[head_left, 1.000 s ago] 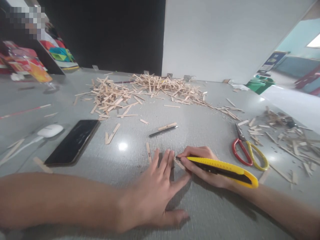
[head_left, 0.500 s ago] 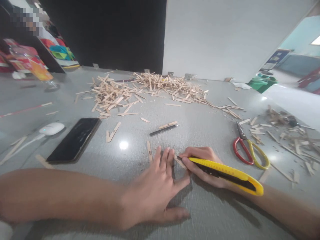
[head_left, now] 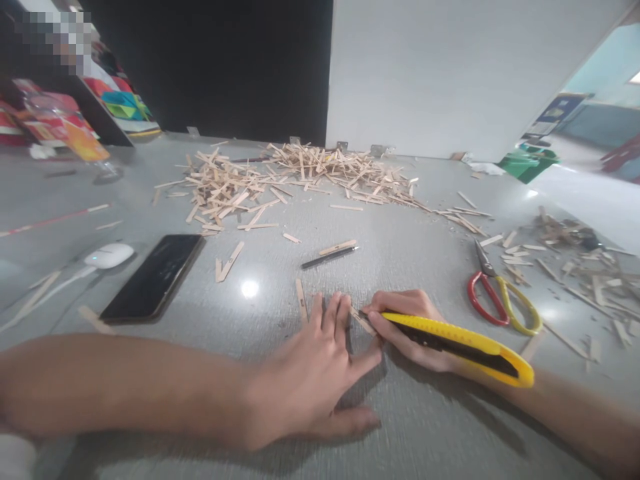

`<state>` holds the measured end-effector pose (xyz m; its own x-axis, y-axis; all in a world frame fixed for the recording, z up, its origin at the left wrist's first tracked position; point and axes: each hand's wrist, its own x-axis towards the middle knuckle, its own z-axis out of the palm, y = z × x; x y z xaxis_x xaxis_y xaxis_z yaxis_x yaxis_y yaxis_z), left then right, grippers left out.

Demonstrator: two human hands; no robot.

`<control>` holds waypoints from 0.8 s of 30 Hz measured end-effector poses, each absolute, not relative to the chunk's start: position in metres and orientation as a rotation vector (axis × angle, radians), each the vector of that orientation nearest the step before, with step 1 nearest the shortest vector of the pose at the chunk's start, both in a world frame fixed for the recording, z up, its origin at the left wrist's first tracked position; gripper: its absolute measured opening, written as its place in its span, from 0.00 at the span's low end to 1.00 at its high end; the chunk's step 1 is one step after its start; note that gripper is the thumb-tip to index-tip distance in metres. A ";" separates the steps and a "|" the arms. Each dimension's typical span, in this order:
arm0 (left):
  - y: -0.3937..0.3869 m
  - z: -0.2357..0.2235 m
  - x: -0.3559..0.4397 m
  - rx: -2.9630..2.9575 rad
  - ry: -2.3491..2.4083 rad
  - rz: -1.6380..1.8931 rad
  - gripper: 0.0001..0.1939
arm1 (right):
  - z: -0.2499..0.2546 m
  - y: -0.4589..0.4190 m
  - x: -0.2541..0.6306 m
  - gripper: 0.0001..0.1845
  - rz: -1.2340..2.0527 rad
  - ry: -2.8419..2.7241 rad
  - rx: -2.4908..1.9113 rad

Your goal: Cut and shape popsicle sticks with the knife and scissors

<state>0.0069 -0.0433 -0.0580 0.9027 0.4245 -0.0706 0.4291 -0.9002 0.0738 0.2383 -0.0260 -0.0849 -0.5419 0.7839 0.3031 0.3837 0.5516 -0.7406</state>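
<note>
My left hand lies flat on the grey table, fingers stretched out and spread, its fingertips pressing on a short wooden stick. My right hand is closed around a yellow utility knife, whose tip meets that stick right beside my left fingertips. Another loose wooden stick lies just left of my left fingers.
A big heap of wooden sticks covers the far middle of the table. Red and yellow scissors and stick offcuts lie at right. A black pen sits in the middle, a phone and a white mouse at left.
The knife and my right hand have shifted slightly back toward me along the stick. My left hand stays pressed flat in place.
</note>
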 end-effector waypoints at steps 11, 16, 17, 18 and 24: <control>-0.041 -0.059 0.005 2.983 0.594 -0.052 0.42 | -0.083 -0.029 0.238 0.10 0.792 -2.139 -0.946; -0.041 -0.060 0.003 2.966 0.599 -0.057 0.42 | -0.079 -0.030 0.236 0.08 0.717 -2.081 -0.933; -0.041 -0.061 0.003 2.967 0.606 -0.058 0.43 | -0.079 -0.030 0.235 0.09 0.698 -2.048 -0.956; -0.041 -0.061 0.002 2.964 0.622 -0.056 0.44 | -0.078 -0.029 0.235 0.10 0.681 -2.017 -0.981; -0.047 -0.064 -0.003 2.929 0.813 -0.027 0.43 | -0.078 -0.027 0.234 0.04 0.645 -2.060 -0.980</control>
<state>-0.0025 -0.0468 -0.0643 0.8572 0.5130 -0.0441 0.5148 -0.8522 0.0935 0.2340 -0.0273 -0.0776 -0.4238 0.8063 0.4126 0.4271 0.5796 -0.6940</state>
